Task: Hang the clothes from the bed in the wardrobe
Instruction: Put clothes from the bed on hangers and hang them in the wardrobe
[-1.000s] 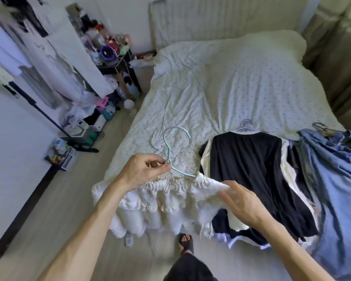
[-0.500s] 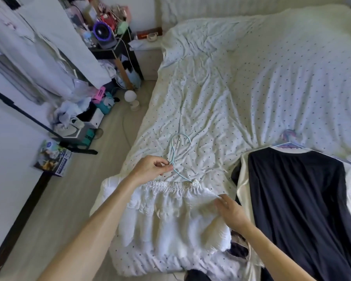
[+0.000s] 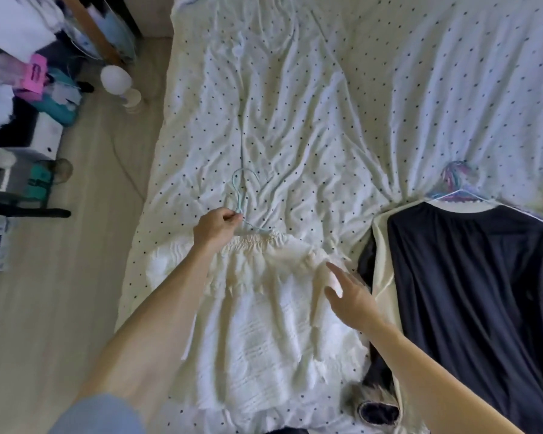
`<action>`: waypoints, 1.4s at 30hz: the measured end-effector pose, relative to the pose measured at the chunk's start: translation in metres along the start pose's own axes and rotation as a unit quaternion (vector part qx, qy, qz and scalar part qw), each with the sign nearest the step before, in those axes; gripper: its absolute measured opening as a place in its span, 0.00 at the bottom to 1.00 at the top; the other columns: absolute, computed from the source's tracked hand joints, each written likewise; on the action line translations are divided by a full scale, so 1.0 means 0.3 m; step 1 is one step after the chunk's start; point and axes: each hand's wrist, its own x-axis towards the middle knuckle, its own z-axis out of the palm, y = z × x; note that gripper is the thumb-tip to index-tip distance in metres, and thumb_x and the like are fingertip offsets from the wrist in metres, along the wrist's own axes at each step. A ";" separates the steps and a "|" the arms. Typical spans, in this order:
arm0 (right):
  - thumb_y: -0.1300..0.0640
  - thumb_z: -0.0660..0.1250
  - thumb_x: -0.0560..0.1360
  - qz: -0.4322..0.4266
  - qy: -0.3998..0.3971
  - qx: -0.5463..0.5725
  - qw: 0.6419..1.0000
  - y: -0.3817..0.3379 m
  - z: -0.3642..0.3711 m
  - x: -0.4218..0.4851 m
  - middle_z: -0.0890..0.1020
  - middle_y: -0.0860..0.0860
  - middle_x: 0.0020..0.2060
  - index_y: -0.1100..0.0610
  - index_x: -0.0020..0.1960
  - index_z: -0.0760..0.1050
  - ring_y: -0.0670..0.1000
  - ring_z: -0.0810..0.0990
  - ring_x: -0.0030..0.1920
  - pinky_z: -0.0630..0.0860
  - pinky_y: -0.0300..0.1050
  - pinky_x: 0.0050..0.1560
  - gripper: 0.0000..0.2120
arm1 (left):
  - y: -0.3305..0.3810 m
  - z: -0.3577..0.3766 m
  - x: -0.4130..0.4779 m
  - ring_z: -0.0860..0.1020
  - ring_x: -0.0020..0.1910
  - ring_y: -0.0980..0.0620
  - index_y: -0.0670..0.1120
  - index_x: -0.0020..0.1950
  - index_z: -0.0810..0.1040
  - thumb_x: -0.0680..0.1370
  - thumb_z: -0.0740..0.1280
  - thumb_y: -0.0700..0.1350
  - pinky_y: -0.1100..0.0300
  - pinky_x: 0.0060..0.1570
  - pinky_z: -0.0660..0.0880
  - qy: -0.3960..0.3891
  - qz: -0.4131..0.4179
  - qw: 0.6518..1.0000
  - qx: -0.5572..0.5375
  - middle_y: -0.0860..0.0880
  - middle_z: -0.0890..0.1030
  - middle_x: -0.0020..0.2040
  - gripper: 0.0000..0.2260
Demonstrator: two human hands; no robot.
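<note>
White dotted sheeting covers the bed (image 3: 295,89), which carries every task item; no wardrobe is in view. On its right side lies a dark garment (image 3: 467,292), already on a striped hanger (image 3: 455,191). Just beside it lies a white garment (image 3: 264,324), spread flat with its gathered band toward the head of the bed. The right hand (image 3: 348,296) is open, fingers straight, at this garment's right edge; contact cannot be confirmed. The left hand (image 3: 215,228) pinches the neck of a mint hanger (image 3: 239,192), whose one visible arm runs under the gathered band.

Probable faults:
- A lift by the left hand alone may let the garment slide off, since seating of the far arm is not visible.
- The elastic band may spring clear of the arm.
- The white hem, close to the dark garment, may drag it along.
- The hook may catch a sheet crease.
</note>
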 end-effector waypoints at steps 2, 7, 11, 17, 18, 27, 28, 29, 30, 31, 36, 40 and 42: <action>0.47 0.58 0.83 0.009 -0.047 -0.055 0.997 0.017 0.046 0.017 0.58 0.49 0.79 0.43 0.81 0.50 0.56 0.59 0.77 0.63 0.52 0.73 0.29 | -0.039 0.052 0.062 0.78 0.57 0.43 0.49 0.63 0.77 0.81 0.62 0.55 0.52 0.51 0.74 0.025 -0.014 0.998 0.048 0.46 0.81 0.59 0.15; 0.44 0.57 0.82 -0.001 -0.118 -0.163 0.980 0.070 0.186 -0.003 0.42 0.49 0.81 0.44 0.81 0.45 0.56 0.51 0.79 0.60 0.55 0.76 0.32 | -0.121 0.185 0.021 0.55 0.79 0.42 0.52 0.81 0.52 0.82 0.59 0.58 0.41 0.75 0.57 0.038 0.017 0.986 0.159 0.45 0.54 0.81 0.31; 0.45 0.57 0.82 0.022 -0.163 -0.190 0.968 0.089 0.249 -0.058 0.37 0.49 0.80 0.42 0.80 0.43 0.55 0.47 0.80 0.58 0.57 0.76 0.33 | -0.230 0.332 -0.241 0.44 0.80 0.42 0.60 0.81 0.43 0.81 0.53 0.63 0.31 0.72 0.48 -0.043 0.053 0.973 0.221 0.49 0.39 0.82 0.32; 0.46 0.53 0.83 0.019 -0.216 -0.207 0.954 0.080 0.199 -0.140 0.47 0.49 0.81 0.45 0.81 0.49 0.55 0.53 0.79 0.58 0.56 0.76 0.28 | -0.332 0.420 -0.561 0.35 0.79 0.47 0.63 0.78 0.32 0.79 0.49 0.69 0.28 0.70 0.50 -0.279 -0.078 0.911 0.293 0.52 0.30 0.79 0.35; 0.46 0.53 0.83 0.020 -0.215 -0.205 0.954 0.080 0.179 -0.164 0.52 0.49 0.80 0.45 0.81 0.52 0.54 0.56 0.78 0.60 0.55 0.75 0.27 | -0.323 0.403 -0.578 0.38 0.80 0.46 0.63 0.78 0.35 0.79 0.51 0.69 0.29 0.70 0.53 -0.298 -0.087 0.903 0.296 0.52 0.33 0.80 0.34; 0.47 0.55 0.80 0.032 -0.050 -0.057 0.997 0.238 -0.019 -0.564 0.82 0.48 0.59 0.47 0.62 0.77 0.55 0.79 0.59 0.78 0.49 0.54 0.17 | 0.061 0.217 -0.709 0.70 0.71 0.45 0.49 0.79 0.62 0.83 0.55 0.54 0.51 0.67 0.70 -0.284 -0.017 0.906 0.314 0.46 0.67 0.76 0.24; 0.48 0.54 0.78 0.025 -0.020 -0.041 0.999 0.273 -0.048 -0.632 0.83 0.48 0.52 0.51 0.56 0.78 0.55 0.80 0.54 0.78 0.50 0.49 0.16 | 0.131 0.221 -0.748 0.71 0.71 0.45 0.49 0.78 0.63 0.83 0.55 0.54 0.52 0.67 0.71 -0.271 0.010 0.907 0.322 0.46 0.68 0.75 0.24; 0.48 0.54 0.77 0.016 0.012 -0.024 1.000 0.317 -0.071 -0.699 0.83 0.49 0.48 0.54 0.52 0.78 0.55 0.80 0.50 0.78 0.52 0.47 0.17 | 0.205 0.234 -0.792 0.71 0.71 0.45 0.49 0.78 0.64 0.83 0.55 0.54 0.52 0.66 0.71 -0.263 0.039 0.907 0.328 0.46 0.69 0.75 0.24; 0.48 0.53 0.76 0.006 0.045 -0.005 0.999 0.364 -0.097 -0.769 0.83 0.49 0.46 0.56 0.50 0.78 0.54 0.79 0.47 0.77 0.52 0.46 0.18 | 0.284 0.255 -0.840 0.71 0.70 0.45 0.48 0.78 0.65 0.83 0.55 0.53 0.53 0.66 0.71 -0.254 0.068 0.906 0.332 0.46 0.70 0.75 0.23; 0.48 0.54 0.76 -0.003 0.081 0.013 0.997 0.410 -0.130 -0.842 0.83 0.49 0.46 0.56 0.50 0.78 0.53 0.79 0.48 0.76 0.52 0.47 0.18 | 0.369 0.281 -0.895 0.72 0.70 0.45 0.49 0.77 0.65 0.83 0.55 0.53 0.53 0.66 0.71 -0.247 0.099 0.904 0.334 0.45 0.71 0.74 0.23; 0.49 0.60 0.82 0.014 0.264 0.034 0.964 0.713 -0.297 -1.234 0.78 0.42 0.65 0.48 0.69 0.76 0.46 0.73 0.68 0.68 0.38 0.65 0.17 | 0.828 0.493 -1.202 0.74 0.68 0.47 0.53 0.74 0.70 0.81 0.57 0.55 0.53 0.66 0.71 -0.210 0.286 0.870 0.342 0.48 0.75 0.71 0.22; 0.46 0.60 0.82 0.090 0.387 0.048 0.916 0.998 -0.388 -1.585 0.73 0.41 0.70 0.43 0.71 0.73 0.45 0.67 0.73 0.65 0.40 0.71 0.18 | 1.214 0.687 -1.543 0.72 0.69 0.47 0.53 0.74 0.70 0.82 0.57 0.56 0.51 0.69 0.68 -0.176 0.463 0.796 0.348 0.50 0.74 0.71 0.21; 0.45 0.61 0.81 0.132 0.433 0.046 0.890 1.126 -0.408 -1.759 0.73 0.42 0.71 0.43 0.71 0.73 0.46 0.66 0.74 0.63 0.41 0.73 0.18 | 1.375 0.788 -1.722 0.71 0.70 0.48 0.52 0.75 0.69 0.82 0.58 0.55 0.51 0.70 0.67 -0.161 0.543 0.754 0.333 0.50 0.73 0.72 0.21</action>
